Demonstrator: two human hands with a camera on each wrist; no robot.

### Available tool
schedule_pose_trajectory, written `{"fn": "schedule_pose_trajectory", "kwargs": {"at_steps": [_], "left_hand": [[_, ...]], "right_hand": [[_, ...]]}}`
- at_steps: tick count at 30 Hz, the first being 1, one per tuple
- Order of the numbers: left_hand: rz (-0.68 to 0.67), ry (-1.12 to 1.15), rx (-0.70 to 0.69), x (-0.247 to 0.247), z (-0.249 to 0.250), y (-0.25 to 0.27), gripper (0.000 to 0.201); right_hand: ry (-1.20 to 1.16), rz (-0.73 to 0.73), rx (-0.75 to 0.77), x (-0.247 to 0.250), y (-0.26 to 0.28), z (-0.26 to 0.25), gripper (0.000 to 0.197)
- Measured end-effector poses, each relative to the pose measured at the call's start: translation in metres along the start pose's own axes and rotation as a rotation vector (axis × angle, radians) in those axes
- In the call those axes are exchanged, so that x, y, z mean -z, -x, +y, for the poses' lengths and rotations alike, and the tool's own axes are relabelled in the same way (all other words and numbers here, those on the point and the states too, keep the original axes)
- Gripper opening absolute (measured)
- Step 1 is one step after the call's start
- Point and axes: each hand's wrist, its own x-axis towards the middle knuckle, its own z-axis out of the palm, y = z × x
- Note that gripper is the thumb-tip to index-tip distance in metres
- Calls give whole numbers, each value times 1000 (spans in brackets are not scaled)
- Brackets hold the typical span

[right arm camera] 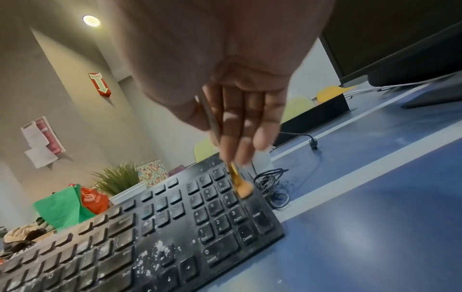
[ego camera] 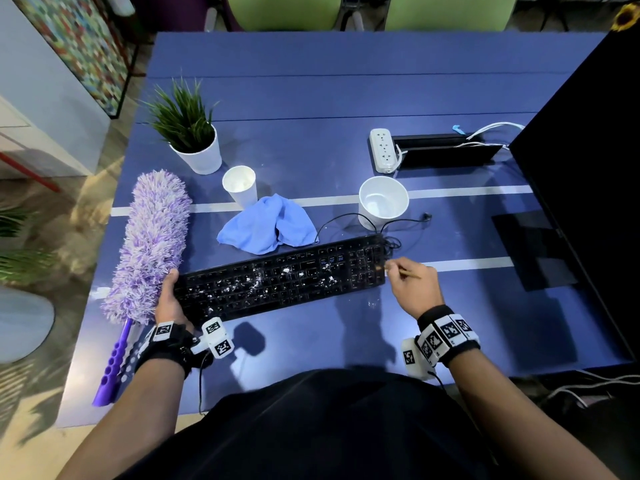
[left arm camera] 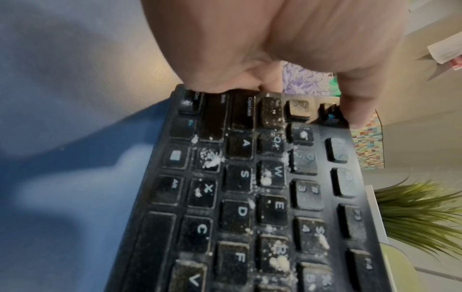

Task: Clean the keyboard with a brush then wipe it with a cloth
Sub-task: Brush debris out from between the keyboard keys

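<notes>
A black keyboard (ego camera: 284, 282) dusted with white crumbs lies slanted on the blue table (ego camera: 311, 98). My left hand (ego camera: 170, 289) grips its left end, and in the left wrist view the fingers (left arm camera: 350, 102) curl over the edge by the corner keys (left arm camera: 250, 197). My right hand (ego camera: 394, 270) pinches a thin wooden-handled brush (ego camera: 405, 272). Its tan bristles (right arm camera: 243, 187) touch the number pad's far right edge (right arm camera: 225, 207). A crumpled blue cloth (ego camera: 266, 225) lies just behind the keyboard.
A purple duster (ego camera: 152, 244) lies left of the keyboard. Behind stand two white cups (ego camera: 240, 187) (ego camera: 382, 202), a potted plant (ego camera: 188, 133) and a power strip (ego camera: 381, 150). The keyboard cable (ego camera: 391, 242) coils at the right end. A black monitor (ego camera: 588, 168) fills the right side.
</notes>
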Motion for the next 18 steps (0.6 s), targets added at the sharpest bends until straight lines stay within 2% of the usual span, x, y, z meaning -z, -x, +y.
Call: {"fn": "schedule_pose_trajectory", "kwargs": {"at_steps": [2, 4, 6, 8, 10, 12, 14, 16, 18], "left_hand": [[-1, -6, 3, 2, 1, -2, 76], [9, -12, 12, 3, 0, -3, 88], [15, -12, 0, 3, 0, -3, 86], [16, -2, -7, 3, 0, -4, 77], [5, 1, -11, 2, 0, -3, 68], [16, 2, -12, 1, 0, 0, 62], [50, -6, -17, 2, 0, -1, 71], [87, -14, -12, 4, 1, -3, 92], [102, -19, -14, 6, 2, -3, 100]], "right_hand": [[-84, 80, 114, 0, 1, -10, 17], [-139, 54, 150, -2, 2, -16, 17], [-164, -24, 128, -6, 3, -17, 15], [-173, -43, 136, -9, 4, -17, 15], [-141, -6, 126, -9, 4, -16, 16], [-109, 112, 59, -9, 1, -12, 16], [-125, 171, 13, -7, -1, -10, 16], [-144, 94, 90, -7, -1, -12, 17], [-140, -14, 186, -8, 2, -18, 16]]}}
